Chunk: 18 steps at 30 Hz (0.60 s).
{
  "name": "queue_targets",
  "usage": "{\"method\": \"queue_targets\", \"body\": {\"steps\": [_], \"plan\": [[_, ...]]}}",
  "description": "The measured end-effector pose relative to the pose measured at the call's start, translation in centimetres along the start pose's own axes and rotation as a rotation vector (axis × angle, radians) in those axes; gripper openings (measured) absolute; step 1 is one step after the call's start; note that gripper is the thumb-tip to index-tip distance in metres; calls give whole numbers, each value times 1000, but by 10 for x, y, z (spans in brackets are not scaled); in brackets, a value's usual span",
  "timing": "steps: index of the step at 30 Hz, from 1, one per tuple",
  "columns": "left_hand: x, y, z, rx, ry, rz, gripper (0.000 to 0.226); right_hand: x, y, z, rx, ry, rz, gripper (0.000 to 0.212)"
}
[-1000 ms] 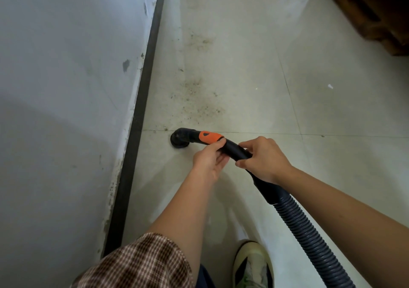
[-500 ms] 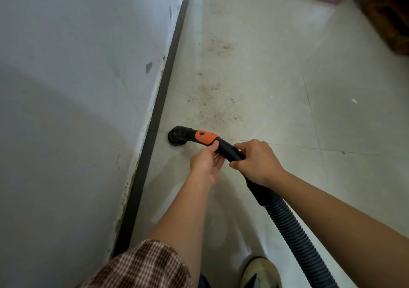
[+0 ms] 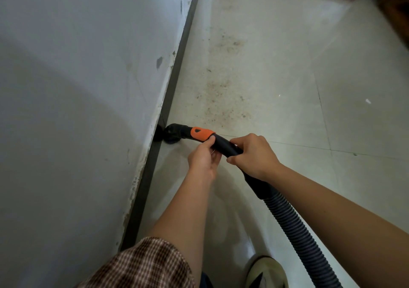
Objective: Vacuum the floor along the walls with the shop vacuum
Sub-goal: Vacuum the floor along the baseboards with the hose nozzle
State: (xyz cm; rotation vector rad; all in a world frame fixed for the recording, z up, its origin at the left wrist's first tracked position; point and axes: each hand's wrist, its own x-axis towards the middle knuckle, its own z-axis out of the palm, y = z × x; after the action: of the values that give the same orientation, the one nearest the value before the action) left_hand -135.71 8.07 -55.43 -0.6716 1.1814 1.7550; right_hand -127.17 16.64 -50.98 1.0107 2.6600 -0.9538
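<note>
now, both hands' fingers [image 3: 209, 142] round vacuum wand [image 3: 223, 145], nozzle [image 3: 173, 134] beyond

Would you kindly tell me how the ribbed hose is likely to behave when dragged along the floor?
The ribbed hose likely flexes freely, since it curves gently away from the rigid black tube. Its ridges might snag on edges. It is probably light for its size, looking like corrugated plastic.

One head-worn wide-angle camera is looking forward and down, close above the left hand [image 3: 204, 158] and right hand [image 3: 254, 157], facing the floor [image 3: 287, 70] along the wall [image 3: 66, 88] at left.
</note>
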Motion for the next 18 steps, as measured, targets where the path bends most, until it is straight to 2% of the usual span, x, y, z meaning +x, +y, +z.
{"method": "queue_targets", "body": {"steps": [5,18], "plan": [[-8,-5,3,13,-10,-11,32,-11,5,-5,4,-8,15,5],[-5,-9,-1,62,-31,-41,24,-15,13,-1,4,19,3,7]]}}
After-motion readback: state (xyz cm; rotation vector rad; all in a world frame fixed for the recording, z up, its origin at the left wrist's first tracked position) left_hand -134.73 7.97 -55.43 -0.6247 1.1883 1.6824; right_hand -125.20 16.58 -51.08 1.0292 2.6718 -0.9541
